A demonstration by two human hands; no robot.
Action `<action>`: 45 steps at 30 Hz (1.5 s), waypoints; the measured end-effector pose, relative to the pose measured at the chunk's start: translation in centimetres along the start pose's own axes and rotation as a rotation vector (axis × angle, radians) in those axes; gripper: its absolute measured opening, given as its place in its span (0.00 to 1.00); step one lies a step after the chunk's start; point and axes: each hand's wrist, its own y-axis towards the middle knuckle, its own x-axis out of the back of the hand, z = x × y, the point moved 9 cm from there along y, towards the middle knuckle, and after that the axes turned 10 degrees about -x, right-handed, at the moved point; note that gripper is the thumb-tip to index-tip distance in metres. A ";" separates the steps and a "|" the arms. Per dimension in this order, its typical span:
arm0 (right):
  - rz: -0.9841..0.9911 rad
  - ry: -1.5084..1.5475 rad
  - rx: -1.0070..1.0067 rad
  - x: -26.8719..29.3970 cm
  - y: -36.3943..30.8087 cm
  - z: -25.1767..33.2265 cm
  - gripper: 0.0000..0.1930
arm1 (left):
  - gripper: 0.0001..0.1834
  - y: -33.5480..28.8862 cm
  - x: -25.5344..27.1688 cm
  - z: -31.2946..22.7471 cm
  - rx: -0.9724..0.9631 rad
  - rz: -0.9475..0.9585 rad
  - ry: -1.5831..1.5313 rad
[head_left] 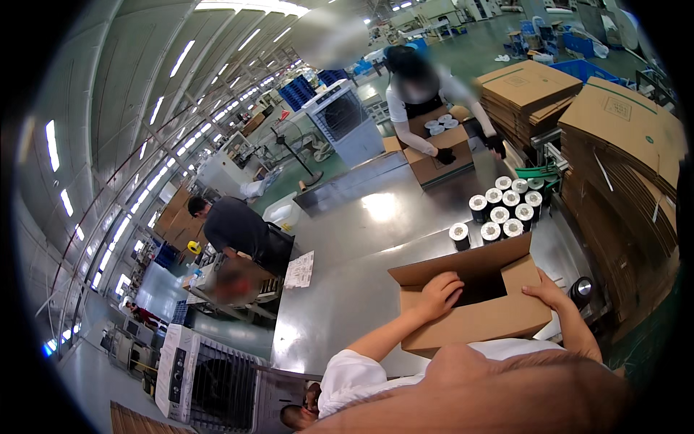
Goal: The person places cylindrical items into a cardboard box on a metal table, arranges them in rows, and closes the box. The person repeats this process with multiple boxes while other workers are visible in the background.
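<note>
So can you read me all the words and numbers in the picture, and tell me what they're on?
There are none I can read clearly.
Stacked flat cartons: printed square and a small green mark, too small to read.
Paper sheet: print too small to read.
White-topped rolls: markings too small to read.
Open box: no writing on the sides that show.

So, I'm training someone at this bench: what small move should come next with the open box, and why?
Probably fold the far flap outward with the left hand while the right hand steadies the box. That flap stands up between the hands and the white-topped rolls, so it could block the way in from that side.
</note>
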 end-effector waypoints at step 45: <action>0.395 0.198 -0.143 -11.6 -3.1 12.0 0.26 | 0.39 -29.6 -22.8 7.3 1.454 -0.455 -1.597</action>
